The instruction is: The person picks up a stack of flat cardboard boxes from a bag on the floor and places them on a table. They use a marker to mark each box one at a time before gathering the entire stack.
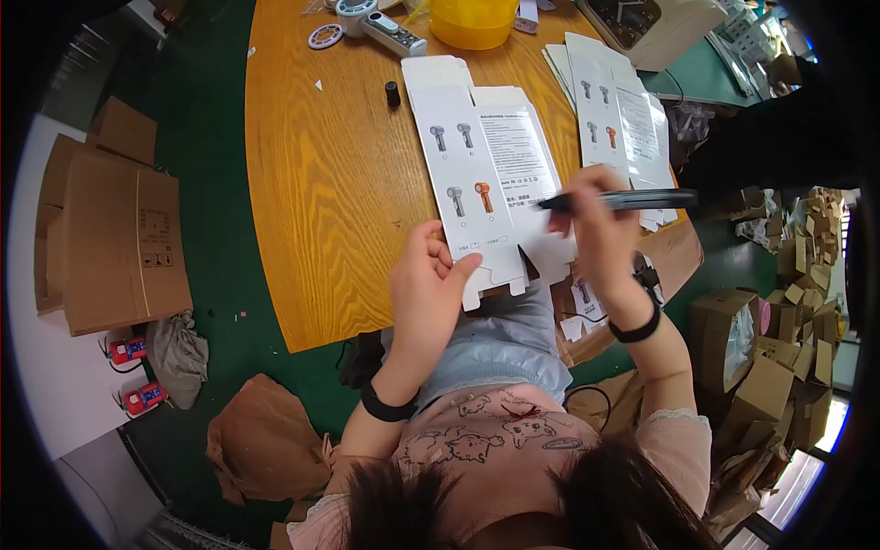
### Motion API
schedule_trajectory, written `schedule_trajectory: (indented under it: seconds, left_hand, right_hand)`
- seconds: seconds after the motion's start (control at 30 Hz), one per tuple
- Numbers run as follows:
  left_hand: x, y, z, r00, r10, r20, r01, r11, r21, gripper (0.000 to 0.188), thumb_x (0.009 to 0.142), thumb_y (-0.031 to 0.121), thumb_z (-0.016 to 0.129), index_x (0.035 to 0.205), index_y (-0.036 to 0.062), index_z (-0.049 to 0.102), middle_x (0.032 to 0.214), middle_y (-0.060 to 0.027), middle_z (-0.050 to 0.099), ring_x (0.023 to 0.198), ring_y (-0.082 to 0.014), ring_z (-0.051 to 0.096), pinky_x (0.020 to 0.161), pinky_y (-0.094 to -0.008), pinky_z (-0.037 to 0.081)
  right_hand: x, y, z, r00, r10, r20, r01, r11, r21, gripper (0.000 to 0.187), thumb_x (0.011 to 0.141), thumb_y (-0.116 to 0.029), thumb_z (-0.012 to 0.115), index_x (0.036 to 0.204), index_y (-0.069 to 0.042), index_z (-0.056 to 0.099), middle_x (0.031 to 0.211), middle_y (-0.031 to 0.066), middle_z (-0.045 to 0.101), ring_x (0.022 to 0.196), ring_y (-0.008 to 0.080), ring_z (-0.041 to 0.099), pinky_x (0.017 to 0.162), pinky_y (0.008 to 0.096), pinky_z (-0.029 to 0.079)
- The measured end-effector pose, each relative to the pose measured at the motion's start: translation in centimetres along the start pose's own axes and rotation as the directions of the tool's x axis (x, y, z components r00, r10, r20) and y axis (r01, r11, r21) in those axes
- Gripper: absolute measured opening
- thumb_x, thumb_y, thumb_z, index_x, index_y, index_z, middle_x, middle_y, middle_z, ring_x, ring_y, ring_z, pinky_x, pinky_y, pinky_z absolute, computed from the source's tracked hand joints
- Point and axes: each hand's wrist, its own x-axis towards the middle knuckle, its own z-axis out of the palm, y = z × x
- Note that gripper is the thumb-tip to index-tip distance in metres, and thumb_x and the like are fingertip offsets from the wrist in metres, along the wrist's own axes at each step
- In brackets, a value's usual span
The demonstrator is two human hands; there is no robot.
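A flat white unfolded box [456, 165], printed with small pictures of grey and orange handheld fans, lies slanted over the wooden table's near edge. My left hand [424, 289] grips its lower left edge, thumb on top and the other fingers closed along the side. Above the box's right side, my right hand [600, 247] is closed round a black marker pen [655, 199]. The pen's dark tip points left over the printed panel; whether it touches the cardboard I cannot tell. A small black pen cap [392, 94] stands on the table left of the box.
More flat printed boxes [596, 82] lie at the table's right. A yellow tub [472, 26] and a grey-white handheld device [394, 35] sit at the far edge, near a beige clock-faced box [632, 23]. Brown cartons [124, 238] stand left; opened cartons [765, 376] pile up right.
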Motion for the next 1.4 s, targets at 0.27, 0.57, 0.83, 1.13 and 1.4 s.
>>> schedule_trajectory:
  seconds: [0.27, 0.57, 0.83, 1.13, 1.4]
  left_hand:
    - [0.3, 4.8, 1.8, 0.99, 0.06, -0.126, -0.134, 0.657, -0.742, 0.04, 0.078, 0.001, 0.058, 0.111, -0.0061, 0.037, 0.082, -0.0089, 0.056, 0.063, -0.0108, 0.056, 0.056, -0.0197, 0.044]
    - [0.8, 2.7, 4.0, 0.842, 0.503, -0.194, -0.4, 0.824, 0.401, 0.059, 0.07, 0.02, 0.069, 0.113, -0.0056, 0.037, 0.102, -0.019, 0.045, 0.091, -0.0318, 0.048, 0.078, -0.0366, 0.041]
    - [0.1, -0.8, 1.1, 0.962, 0.251, -0.106, -0.19, 0.898, 0.397, 0.064, 0.066, 0.019, 0.069, 0.115, -0.0061, 0.037, 0.094, -0.0191, 0.045, 0.087, -0.0353, 0.045, 0.078, -0.0385, 0.038]
    - [0.0, -1.1, 1.1, 0.972, 0.222, -0.076, -0.19, 0.935, 0.299, 0.063, 0.067, 0.018, 0.069, 0.115, -0.0064, 0.036, 0.095, -0.0208, 0.048, 0.091, -0.0356, 0.047, 0.076, -0.039, 0.039]
    - [-0.2, -1.0, 0.8, 0.998, 0.062, 0.022, -0.065, 0.989, 0.133, 0.062, 0.068, 0.018, 0.068, 0.115, -0.0076, 0.036, 0.098, -0.0231, 0.051, 0.089, -0.0376, 0.05, 0.075, -0.0408, 0.04]
  right_hand:
    - [-3.5, -5.3, -8.3, 0.829, -0.42, -0.369, 0.422, 0.903, -0.078, 0.018, 0.082, -0.019, 0.051, 0.081, -0.002, 0.048, 0.063, 0.0065, 0.05, 0.052, 0.0124, 0.049, 0.048, 0.0224, 0.039]
    - [-0.1, -2.1, -6.0, 0.938, -0.256, -0.235, 0.237, 0.966, -0.105, 0.014, 0.082, -0.013, 0.051, 0.079, 0.001, 0.05, 0.062, 0.0051, 0.052, 0.053, 0.0111, 0.052, 0.051, 0.022, 0.041]
    - [6.3, 3.6, 0.5, 0.973, 0.039, 0.23, -0.004, 0.988, -0.151, 0.01, 0.082, -0.009, 0.052, 0.078, 0.0, 0.051, 0.057, 0.0043, 0.053, 0.048, 0.0098, 0.052, 0.048, 0.0197, 0.041]
    - [6.8, 2.1, -3.2, 0.99, 0.109, 0.087, -0.083, 0.962, -0.259, 0.013, 0.082, -0.012, 0.053, 0.078, 0.0, 0.049, 0.054, 0.0033, 0.051, 0.047, 0.0098, 0.052, 0.047, 0.0197, 0.041]
    - [6.3, 5.0, 3.1, 0.981, 0.109, 0.161, -0.084, 0.984, -0.154, 0.013, 0.082, -0.01, 0.055, 0.077, 0.001, 0.05, 0.053, 0.0022, 0.05, 0.048, 0.0088, 0.052, 0.048, 0.0199, 0.04]
